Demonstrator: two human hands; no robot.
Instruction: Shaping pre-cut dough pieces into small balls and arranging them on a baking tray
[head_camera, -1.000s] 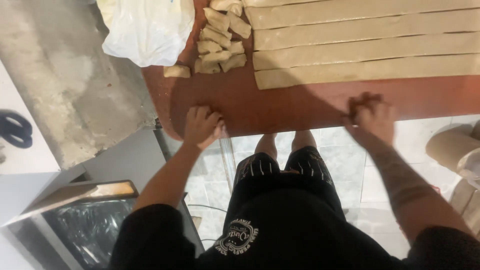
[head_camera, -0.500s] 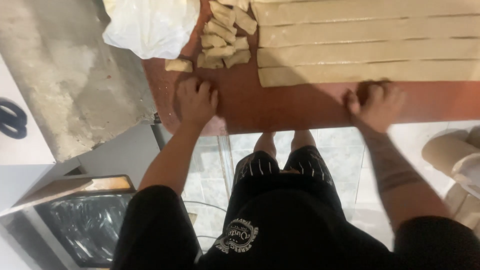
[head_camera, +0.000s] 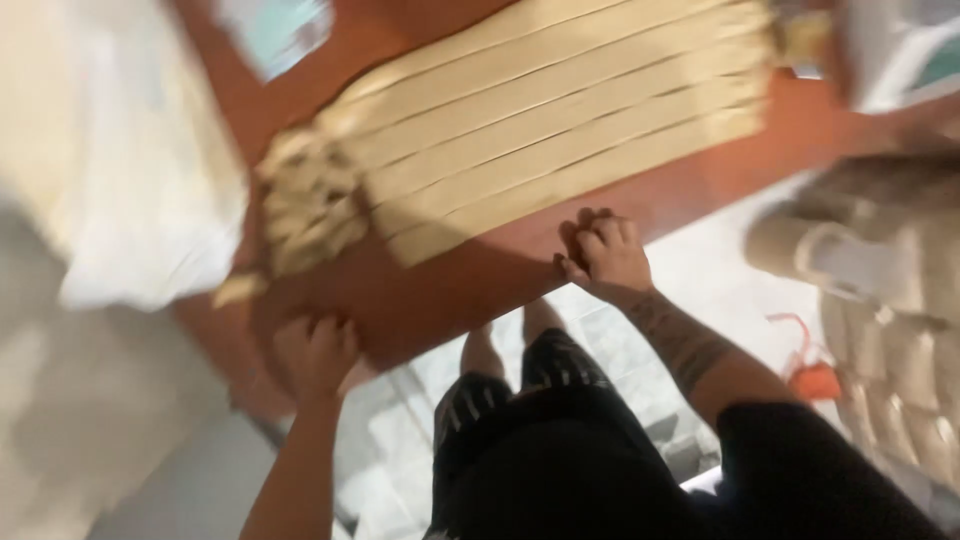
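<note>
A reddish-brown table (head_camera: 470, 285) carries a flat sheet of pale dough cut into long strips (head_camera: 560, 125). At the strips' left end lies a heap of small cut dough pieces (head_camera: 310, 205). My left hand (head_camera: 318, 352) rests with curled fingers on the table's near corner. My right hand (head_camera: 605, 255) presses on the near edge, just below the nearest strip. Neither hand holds anything. The whole view is blurred and tilted.
A white plastic bag (head_camera: 150, 200) lies left of the table. My legs in black shorts (head_camera: 530, 400) stand over a pale tiled floor. Pale sacks or rolls (head_camera: 880, 300) and a small orange object (head_camera: 815, 378) sit at the right.
The view has swung and tilted, so the table now runs diagonally. Both hands stay on the near edge, my right one closer to the strips.
</note>
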